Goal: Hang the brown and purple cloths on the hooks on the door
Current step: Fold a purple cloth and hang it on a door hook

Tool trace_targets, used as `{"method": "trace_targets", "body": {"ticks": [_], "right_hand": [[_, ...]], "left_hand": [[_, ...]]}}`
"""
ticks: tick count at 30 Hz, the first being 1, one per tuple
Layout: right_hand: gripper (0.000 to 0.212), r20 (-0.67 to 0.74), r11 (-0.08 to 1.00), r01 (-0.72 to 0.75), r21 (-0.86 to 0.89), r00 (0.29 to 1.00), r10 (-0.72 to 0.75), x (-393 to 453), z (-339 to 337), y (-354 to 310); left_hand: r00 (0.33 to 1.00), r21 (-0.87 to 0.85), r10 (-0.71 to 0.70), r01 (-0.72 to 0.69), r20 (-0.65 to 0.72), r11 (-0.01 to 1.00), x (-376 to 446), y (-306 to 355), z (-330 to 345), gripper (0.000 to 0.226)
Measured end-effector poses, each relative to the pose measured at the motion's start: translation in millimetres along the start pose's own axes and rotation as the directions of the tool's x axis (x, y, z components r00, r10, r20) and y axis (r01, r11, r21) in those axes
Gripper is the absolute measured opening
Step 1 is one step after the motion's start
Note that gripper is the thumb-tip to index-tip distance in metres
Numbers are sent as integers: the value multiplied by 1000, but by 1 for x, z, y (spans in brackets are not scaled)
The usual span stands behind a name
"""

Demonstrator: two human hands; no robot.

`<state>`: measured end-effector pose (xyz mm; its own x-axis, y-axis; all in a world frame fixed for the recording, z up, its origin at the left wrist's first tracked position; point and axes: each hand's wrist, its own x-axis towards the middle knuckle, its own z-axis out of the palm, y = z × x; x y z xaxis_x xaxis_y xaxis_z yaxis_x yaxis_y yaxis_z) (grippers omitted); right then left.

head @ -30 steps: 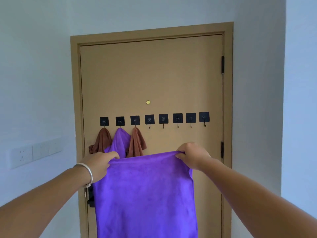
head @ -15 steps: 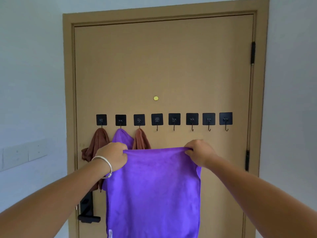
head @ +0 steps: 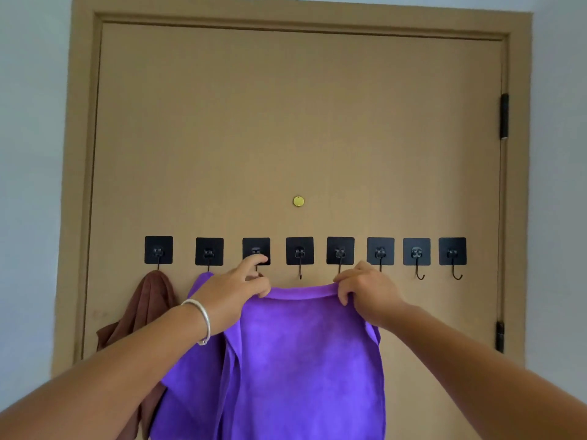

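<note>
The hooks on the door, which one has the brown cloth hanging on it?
The far-left hook; the brown cloth hangs from it alone.

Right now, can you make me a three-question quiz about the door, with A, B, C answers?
1. Where is the brown cloth? A far-left hook B far-right hook C floor
2. How many black hook pads are there? A five B eight C ten
3. The purple cloth being held is: A stretched between both hands B rolled up C dropped

Answers: 1 A, it hangs under the leftmost pad. 2 B, eight squares in one row. 3 A, the left hand and right hand grip its top edge.
</note>
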<state>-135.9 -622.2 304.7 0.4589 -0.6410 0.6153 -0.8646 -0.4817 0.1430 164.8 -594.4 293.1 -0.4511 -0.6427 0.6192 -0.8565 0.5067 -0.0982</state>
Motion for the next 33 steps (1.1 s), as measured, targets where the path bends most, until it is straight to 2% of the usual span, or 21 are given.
{"method": "trace_targets", "body": {"ticks": [3,5,8,10,12,16,21,25,29,33], "right_hand": [[55,46,997,34,-76,998,-31,15,9,8],[57,36,996,35,-80,999,-32,27,14,11],[55,-11,996,29,-81,999,-30,49,20,15],[55,-23,994,25,-104,999,-28,63,25,15],[53,-32,992,4,-125,999,-8,73,30,15],[44,25,968,-50,-246,998,58,81,46,4],[36,2,957,-93,-275,995,97,78,70,-9],[38,73,969,-74,-238,993,93,65,87,-8],[52,159,980,-109,-167,978,136,46,111,-15],[57,158,981,-123,-150,976,146,38,120,-20]], "left_hand": [[991,109,91,-101,94,989,13,-12,15,36],[986,221,102,-129,131,967,25,-15,21,43],[999,260,-33,21,42,965,47,-15,24,67],[994,249,-99,105,-34,963,64,-12,26,73],[986,265,-158,167,-55,950,78,-9,30,72],[947,269,-321,309,0,912,92,0,50,65],[912,256,-410,401,-18,880,88,14,78,54],[901,277,-427,393,76,877,81,25,94,42],[852,354,-469,375,232,857,78,43,104,38],[860,472,-449,300,242,829,81,52,113,35]]}}
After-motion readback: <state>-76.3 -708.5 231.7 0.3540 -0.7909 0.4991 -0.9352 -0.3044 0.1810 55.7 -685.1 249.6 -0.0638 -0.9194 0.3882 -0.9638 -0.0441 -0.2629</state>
